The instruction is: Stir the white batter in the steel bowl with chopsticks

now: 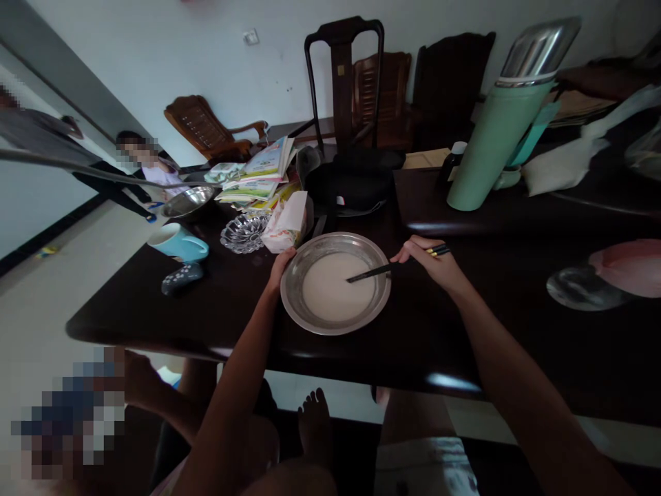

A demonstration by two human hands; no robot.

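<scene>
A round metal bowl (292, 303) stands on the dark table in front of me, holding a smooth white liquid (330, 293). On its left rim, my left hand (281, 267) is closed, with the fingers partly hidden behind the bowl. My right hand (428, 260) grips a pair of black chopsticks (379, 271) with gold bands near the top end. Their tips dip into the white liquid from the right, passing over the bowl's right rim.
A tissue pack (286, 224), glass dish (244, 233), light-blue mug (178, 242) and game controller (182, 277) lie left. Books (263, 172) and a black bag (351, 186) sit behind. A green thermos (478, 145) stands right, beyond a pink bowl (627, 265). Other people are at left.
</scene>
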